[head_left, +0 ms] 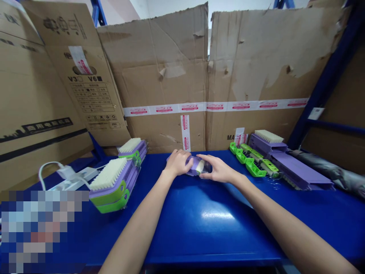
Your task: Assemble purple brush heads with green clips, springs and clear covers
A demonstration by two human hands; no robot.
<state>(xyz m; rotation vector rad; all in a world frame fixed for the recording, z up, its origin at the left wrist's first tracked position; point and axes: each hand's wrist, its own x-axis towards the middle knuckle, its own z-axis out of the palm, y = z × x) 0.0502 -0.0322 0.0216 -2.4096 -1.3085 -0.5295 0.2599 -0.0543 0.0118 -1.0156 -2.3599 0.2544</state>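
Where the blue table [199, 228] begins at the left, a white power strip [74, 181], one white plug [67, 172] seated in it, cable looping up; the near left corner is pixelated and cannot be read.

Next, just right of the strip: near brush stack [112, 186], purple and lime green, cream bristles uppermost; beyond it, far brush stack [132, 149], of like make, also bristles up.

Centre, towards the far side of the table: one purple piece [194, 166], with a clear section and a pale patch, lying crosswise between two bare hands. Left hand [179, 162]: clamped on its left end, palm down, fingers over the top, thumb on the near side. Right hand [217, 168]: clamped about its right end, fingers on the far side, thumb on the near side. Whether the piece touches the table, cannot tell.

Right of centre, far: bright green frames [241, 154], in a row; beside them, yellow-green strips [258, 157], with holes; then purple housings [302, 169], overlapping, a cream bristle block [268, 136] on the far one.

Far right: one grey plastic-wrapped bundle [327, 167], lying beside the housings.

Behind all: cardboard panels [168, 76], upright, joined by printed tape [228, 106].
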